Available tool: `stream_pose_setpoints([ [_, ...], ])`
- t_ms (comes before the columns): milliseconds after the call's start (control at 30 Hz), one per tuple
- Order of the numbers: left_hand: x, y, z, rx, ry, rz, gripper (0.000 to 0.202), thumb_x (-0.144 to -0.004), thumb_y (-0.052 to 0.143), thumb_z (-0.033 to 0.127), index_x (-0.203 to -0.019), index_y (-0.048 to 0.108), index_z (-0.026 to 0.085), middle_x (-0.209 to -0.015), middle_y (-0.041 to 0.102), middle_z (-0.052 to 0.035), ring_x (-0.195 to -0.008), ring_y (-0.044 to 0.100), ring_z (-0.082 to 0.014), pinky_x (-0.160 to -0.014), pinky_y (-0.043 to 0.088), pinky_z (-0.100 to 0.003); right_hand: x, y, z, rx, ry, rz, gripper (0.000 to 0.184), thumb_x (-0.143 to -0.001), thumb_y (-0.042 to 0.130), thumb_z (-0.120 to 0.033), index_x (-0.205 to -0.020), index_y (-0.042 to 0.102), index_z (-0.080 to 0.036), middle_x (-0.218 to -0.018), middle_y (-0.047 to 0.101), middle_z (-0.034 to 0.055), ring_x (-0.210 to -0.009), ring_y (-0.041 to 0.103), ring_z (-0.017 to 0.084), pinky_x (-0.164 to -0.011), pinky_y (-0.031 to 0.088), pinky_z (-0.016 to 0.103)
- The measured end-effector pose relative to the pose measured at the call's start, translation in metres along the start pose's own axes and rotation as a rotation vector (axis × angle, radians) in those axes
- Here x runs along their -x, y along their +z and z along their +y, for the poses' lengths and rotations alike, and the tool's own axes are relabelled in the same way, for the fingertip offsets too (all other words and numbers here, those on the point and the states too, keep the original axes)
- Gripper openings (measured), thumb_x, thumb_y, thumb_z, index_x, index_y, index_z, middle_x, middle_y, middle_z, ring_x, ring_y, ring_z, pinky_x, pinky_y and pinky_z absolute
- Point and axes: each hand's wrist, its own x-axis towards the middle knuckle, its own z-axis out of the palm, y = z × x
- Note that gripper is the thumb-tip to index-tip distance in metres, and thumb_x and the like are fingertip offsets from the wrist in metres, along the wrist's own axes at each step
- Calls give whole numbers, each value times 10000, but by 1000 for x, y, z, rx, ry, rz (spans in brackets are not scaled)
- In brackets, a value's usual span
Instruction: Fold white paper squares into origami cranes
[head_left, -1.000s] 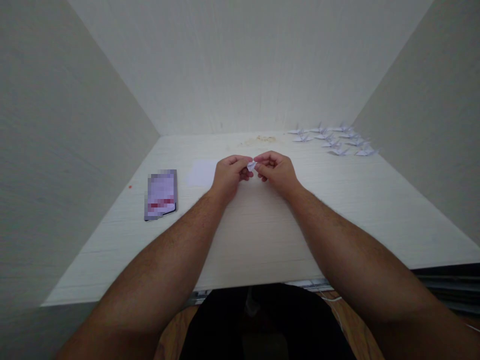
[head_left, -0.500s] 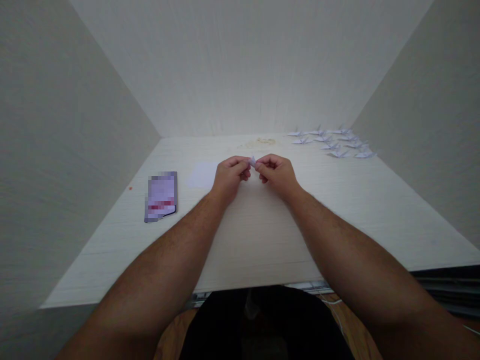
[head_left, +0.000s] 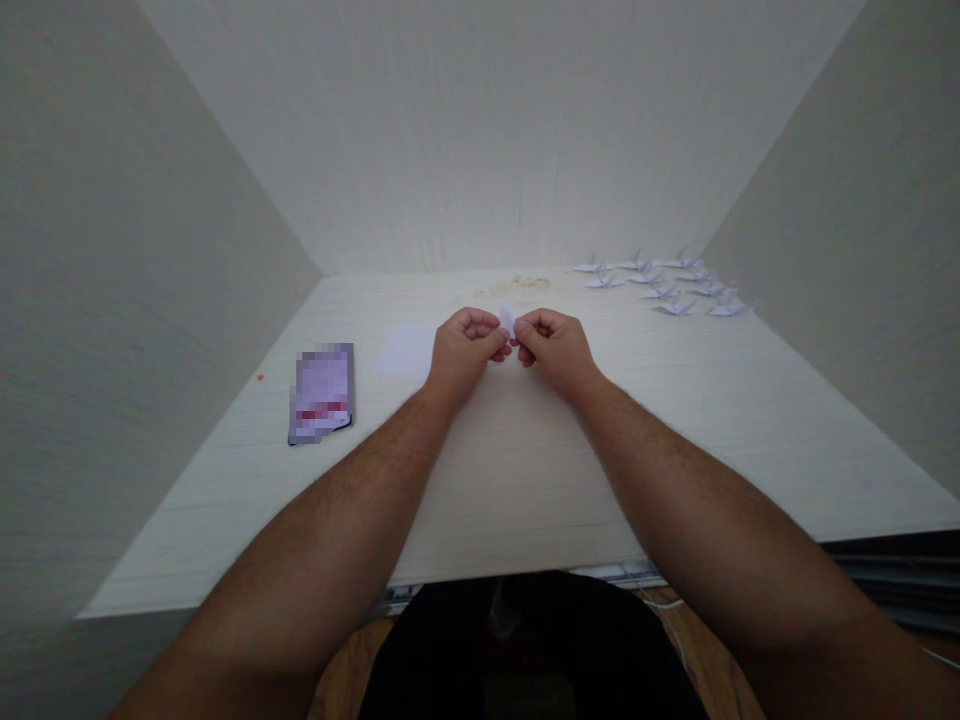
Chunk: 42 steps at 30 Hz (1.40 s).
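Note:
Both hands meet above the middle of the white desk [head_left: 525, 470]. My left hand [head_left: 461, 350] and my right hand [head_left: 553, 345] are each closed in a pinch on a small folded piece of white paper [head_left: 508, 319], which pokes up between the fingertips. Most of the paper is hidden by the fingers. A blank white sheet [head_left: 405, 349] lies flat just left of my left hand.
A phone [head_left: 323, 391] lies on the desk at the left. Several small white paper cranes [head_left: 664, 280] stand in a group at the back right corner. Pale walls close the desk in on three sides. A brownish stain [head_left: 521, 285] marks the desk near the back.
The folded paper has turned between the fingertips and now points upward. The hands have stayed in nearly the same place.

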Motion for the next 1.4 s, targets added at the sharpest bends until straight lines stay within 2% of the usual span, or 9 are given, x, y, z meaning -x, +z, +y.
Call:
stream_pose_setpoints([
  [267,-1,-1,-2,30,-33,-11,260,-672,810,257,-803,609,159,-611,674,-8,-559,657,-130,-569,535,-253,0,0,2,-98,24,-22,175,-698,731,-300,-786,651,-172,-564,637,-29,-474,545,90,-465,435,221],
  [433,-1,-1,-1,44,-64,-13,259,-666,808,246,-808,608,161,-619,676,-8,-571,660,-129,-587,542,-256,-1,0,2,-98,30,-22,182,-681,737,-307,-778,656,-176,-548,624,-33,-474,544,95,-463,436,226],
  [867,0,-1,0,41,-47,-33,266,-637,812,211,-808,615,158,-637,680,-7,-585,671,-135,-591,542,-260,-3,2,5,-19,-7,39,60,-722,652,-238,-730,619,-188,-531,602,-38,-457,526,92,-460,403,219],
  [1400,2,-1,3,-20,-60,21,284,-592,830,217,-790,637,148,-668,701,-23,-582,664,-131,-619,556,-271,-6,4,18,172,-141,87,55,-770,648,-250,-763,648,-196,-665,673,-7,-625,635,133,-597,502,251],
])
